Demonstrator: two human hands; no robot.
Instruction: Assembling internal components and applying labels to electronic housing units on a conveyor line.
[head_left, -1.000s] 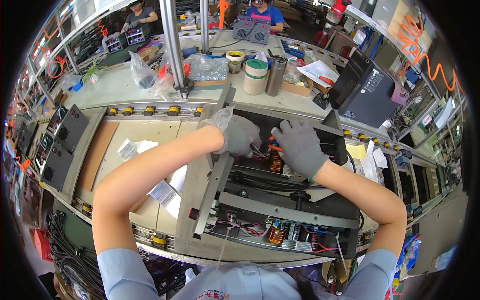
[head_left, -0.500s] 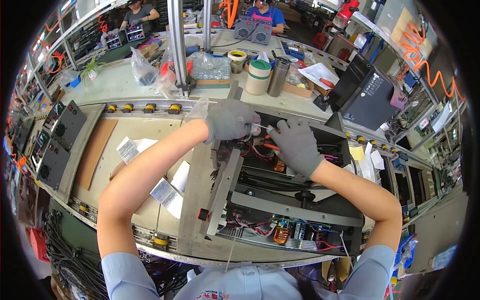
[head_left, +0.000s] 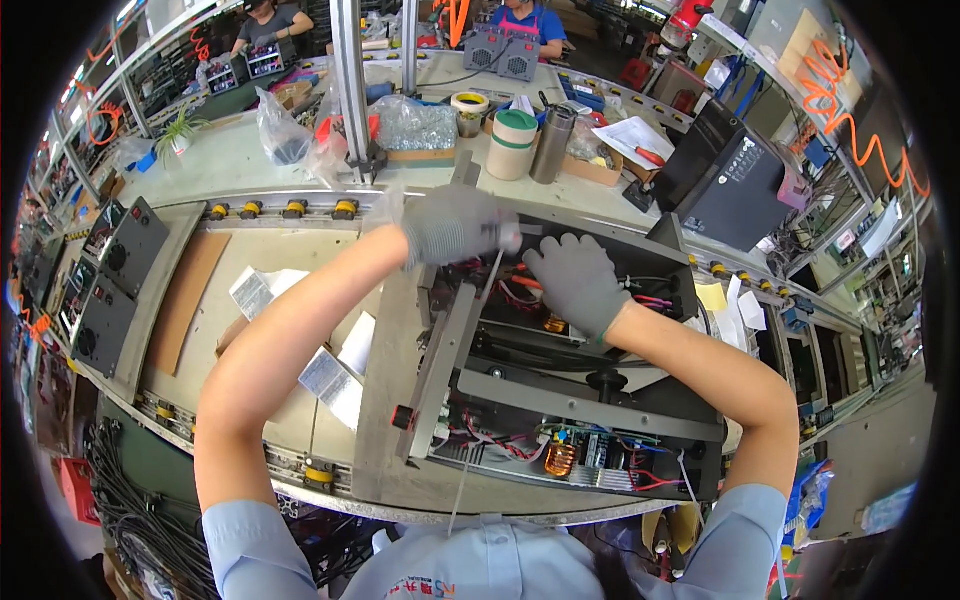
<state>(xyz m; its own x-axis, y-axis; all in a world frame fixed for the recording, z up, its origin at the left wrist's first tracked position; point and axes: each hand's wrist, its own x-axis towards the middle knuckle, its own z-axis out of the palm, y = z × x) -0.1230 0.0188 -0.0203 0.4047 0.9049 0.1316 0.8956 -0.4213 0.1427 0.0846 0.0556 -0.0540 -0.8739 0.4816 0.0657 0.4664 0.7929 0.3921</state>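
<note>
My left hand (head_left: 460,228), in a grey glove and smeared by motion, is over the left end of the far black metal housing (head_left: 600,235). Its fingers look closed at the top of a thin white cable tie (head_left: 493,275), which slants down over the housing's end. Beside that wrist is a clear plastic bag (head_left: 388,207). My gloved right hand (head_left: 578,285) is closed above the housing's middle. Orange handles of what look like pliers (head_left: 526,282) stick out under its fingers; the jaws are hidden. Wires and a copper coil lie inside the housing.
A second open housing (head_left: 590,425) with a coil, circuit boards and wires stands nearer me. Labels and papers (head_left: 335,388) lie to the left. Beyond the roller rail are a cup (head_left: 511,145), a steel flask (head_left: 553,145) and a metal post (head_left: 350,90). Two people work farther back.
The white tie has swung from nearly level between my hands to a steep slant below my left fingers. My right hand has shifted slightly left. The view has moved a little.
</note>
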